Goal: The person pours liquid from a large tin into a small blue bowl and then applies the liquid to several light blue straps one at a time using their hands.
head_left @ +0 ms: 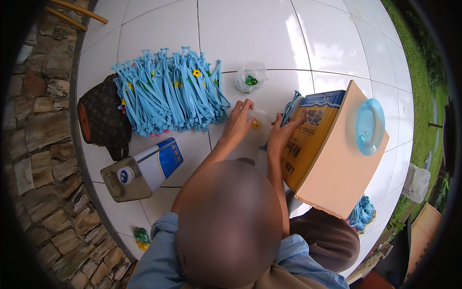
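Note:
My left hand has its fingers curled at the edge of a clear plastic bag. Small yellow flower pieces show inside that bag. Facing it, my right hand grips a few light blue rubbery straps, whose lower ends stick out below the palm. To the left lies a large heap of similar blue straps, several with yellow flowers on them. Beyond my hands, a second clear bag holds green pieces.
A yellow-and-blue container under a tan board stands at my right, with a translucent blue plate on the board. On the left are a metal can and a brown patterned bag. More blue straps lie behind the board.

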A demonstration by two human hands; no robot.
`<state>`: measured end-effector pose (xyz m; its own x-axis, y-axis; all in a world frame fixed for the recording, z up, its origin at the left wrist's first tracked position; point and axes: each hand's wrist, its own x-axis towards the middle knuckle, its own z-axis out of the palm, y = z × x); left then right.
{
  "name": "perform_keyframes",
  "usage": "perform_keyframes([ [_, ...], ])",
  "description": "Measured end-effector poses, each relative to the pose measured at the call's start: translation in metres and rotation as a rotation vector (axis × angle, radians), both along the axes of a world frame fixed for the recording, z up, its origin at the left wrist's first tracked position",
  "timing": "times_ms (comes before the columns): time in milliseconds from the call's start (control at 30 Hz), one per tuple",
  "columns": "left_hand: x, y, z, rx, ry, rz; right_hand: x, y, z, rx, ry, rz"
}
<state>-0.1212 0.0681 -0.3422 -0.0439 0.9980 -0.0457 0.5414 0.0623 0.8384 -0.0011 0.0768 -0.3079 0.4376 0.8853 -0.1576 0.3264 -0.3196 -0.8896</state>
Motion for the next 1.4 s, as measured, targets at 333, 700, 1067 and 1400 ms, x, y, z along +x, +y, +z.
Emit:
perform_keyframes([
  [333, -0.029, 0.012, 0.023, 0.215, 0.249, 0.197, -0.025, 0.009, -0.037, -0.055, 0.021, 0.112],
  [700, 0.014, 0.019, 0.235, 0.365, -0.585, 0.083, 0.005, -0.011, 0.219, 0.417, 0.737, 0.296],
  [1067, 0.234, -0.011, 0.329, 0.136, -0.463, -0.626, 0.286, -0.058, 0.305, 0.174, -0.559, 0.54],
  [1400, 0.403, -0.01, 0.162, 0.093, 0.458, -1.022, 0.413, -0.113, 0.031, -0.061, 0.188, -0.119],
])
